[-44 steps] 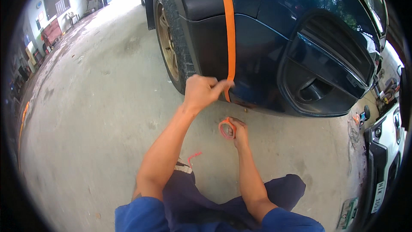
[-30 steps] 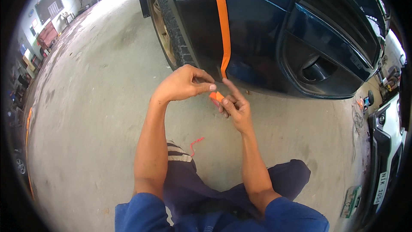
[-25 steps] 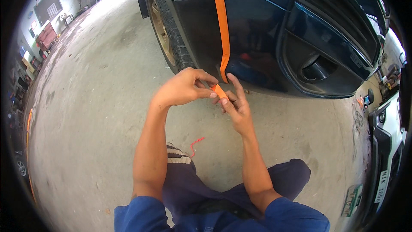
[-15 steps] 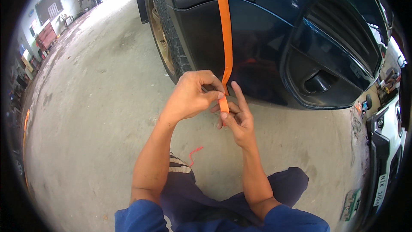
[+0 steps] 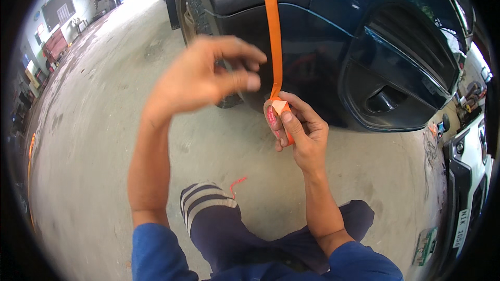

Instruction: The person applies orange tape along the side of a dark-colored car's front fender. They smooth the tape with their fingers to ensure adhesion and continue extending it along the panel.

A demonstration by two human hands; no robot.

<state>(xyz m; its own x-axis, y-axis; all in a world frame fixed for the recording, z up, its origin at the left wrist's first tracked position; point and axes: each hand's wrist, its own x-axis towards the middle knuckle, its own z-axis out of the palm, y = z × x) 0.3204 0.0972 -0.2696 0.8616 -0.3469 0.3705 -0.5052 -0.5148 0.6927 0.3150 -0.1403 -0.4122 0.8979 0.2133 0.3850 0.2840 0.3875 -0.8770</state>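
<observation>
My right hand (image 5: 310,130) grips a roll of orange masking tape (image 5: 289,134) at the lower edge of a dark blue car bumper (image 5: 317,78). The roll's inner ring faces left, and a pale folded bit shows at its top. Above it, a strip of orange tape (image 5: 273,36) runs down the bumper and bends near the bottom. Whether strip and roll are joined I cannot tell. My left hand (image 5: 203,75), blurred, is raised to the left of the strip, thumb and fingers apart with nothing seen between them.
Behind my left hand stands the car's wheel (image 5: 190,8). A thin red strip (image 5: 237,184) lies on the concrete floor (image 5: 104,151) by my left knee. At the far right is a white car (image 5: 469,177). A red cabinet (image 5: 54,46) stands by the far left wall.
My left hand has let go of the tape and moved up and left. In my right hand the tape roll has turned, so its side now shows. My left knee has shifted left.
</observation>
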